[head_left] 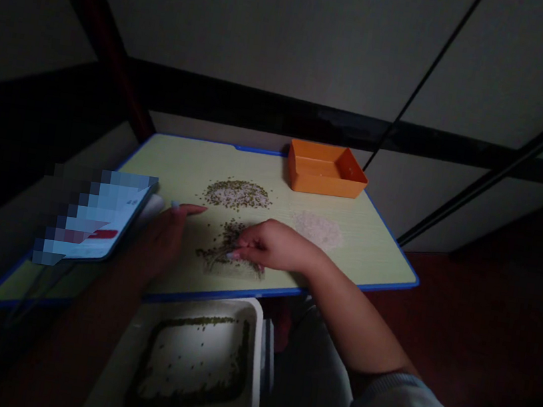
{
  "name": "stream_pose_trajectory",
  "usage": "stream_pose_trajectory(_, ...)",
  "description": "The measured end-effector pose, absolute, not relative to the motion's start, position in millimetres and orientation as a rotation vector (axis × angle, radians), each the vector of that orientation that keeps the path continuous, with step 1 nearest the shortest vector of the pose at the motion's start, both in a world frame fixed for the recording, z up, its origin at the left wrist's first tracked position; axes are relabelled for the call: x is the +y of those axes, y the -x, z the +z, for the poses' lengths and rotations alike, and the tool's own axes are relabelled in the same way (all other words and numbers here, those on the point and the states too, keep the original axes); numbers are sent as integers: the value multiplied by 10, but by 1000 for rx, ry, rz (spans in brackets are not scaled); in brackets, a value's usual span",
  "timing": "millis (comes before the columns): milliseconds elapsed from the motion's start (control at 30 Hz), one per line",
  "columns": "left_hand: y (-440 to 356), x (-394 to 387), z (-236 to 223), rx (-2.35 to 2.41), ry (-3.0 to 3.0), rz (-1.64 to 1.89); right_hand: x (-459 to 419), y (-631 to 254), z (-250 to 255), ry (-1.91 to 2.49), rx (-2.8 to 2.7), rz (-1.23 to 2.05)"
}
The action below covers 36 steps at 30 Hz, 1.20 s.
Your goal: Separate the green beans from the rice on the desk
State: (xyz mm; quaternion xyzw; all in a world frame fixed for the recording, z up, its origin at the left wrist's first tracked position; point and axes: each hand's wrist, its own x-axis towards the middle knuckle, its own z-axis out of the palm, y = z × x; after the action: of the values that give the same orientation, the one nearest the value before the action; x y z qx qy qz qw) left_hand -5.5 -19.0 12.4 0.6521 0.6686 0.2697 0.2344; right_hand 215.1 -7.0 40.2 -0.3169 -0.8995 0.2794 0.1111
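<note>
My right hand is over the near side of the table, its fingers curled and thumb pressed in at a pile of dark grains. Whatever lies between the fingertips is too small to make out. Beside this pile, at its near edge, is a pale, see-through-looking patch I cannot identify. My left hand rests to the left, index finger stretched toward the piles, apparently holding nothing. Farther back is a mixed pile of green beans and white grains. White grains lie on the right.
The small table has a blue rim. An orange tray stands at its back right corner. A lit, partly blurred screen leans at the left. Below the near edge, a white tub contains scattered green beans.
</note>
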Motion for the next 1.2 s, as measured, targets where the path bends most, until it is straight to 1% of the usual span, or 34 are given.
stream_pose_trajectory(133,58,-178,112,1830,-1793,740,-53,-2085,386,1167,-2681,444)
stream_pose_trajectory(300,67,-167,99,1824,-1780,753,-21,-2146,405,1349,-2597,268)
stream_pose_trajectory(833,105,-152,79,1825,-1844,744,67,-2274,443,1592,-2415,164)
stream_pose_trajectory(1033,138,-104,16,1771,-1880,781,84,-2255,408,1593,-2428,136)
stream_pose_trajectory(1200,166,-115,-14,1730,-1885,874,48,-2231,383,1494,-2463,146)
